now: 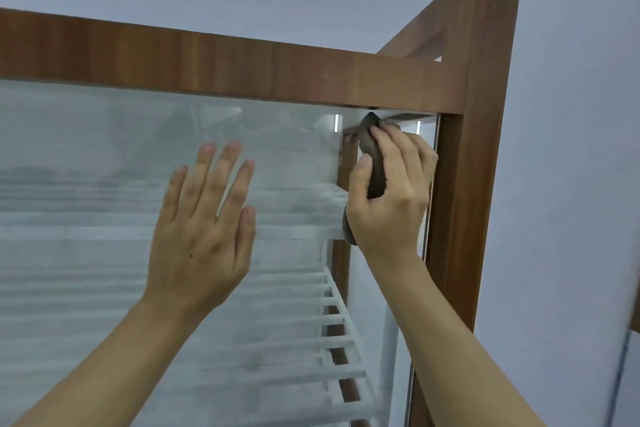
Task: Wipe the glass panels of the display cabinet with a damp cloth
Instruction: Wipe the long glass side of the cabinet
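The glass (104,149) fills the front of the cabinet, inside the wooden frame (242,59), and it looks hazy over most of its width. The cloth (375,163), grey-brown and bunched, lies on the glass in the upper right corner of the frame, just under the top rail and just beside the right post. Its long axis runs up and down, almost parallel to the post. One end sticks out above the fingers and nearly touches the rail, and the other end shows below the palm.

The right hand (391,198) holds the cloth, its grip closed round it with the thumb on one side and the fingers curled over the other. The left hand (204,229) is lower and toward the middle of the frame, flat on the glass with straight, spread fingers, and it holds nothing. White wire shelves (339,319) show behind the glass.

I judge that most of the hazy glass lies left of and below the cloth. The next stroke should therefore leave the corner, going along the rail toward the left hand or down the post.
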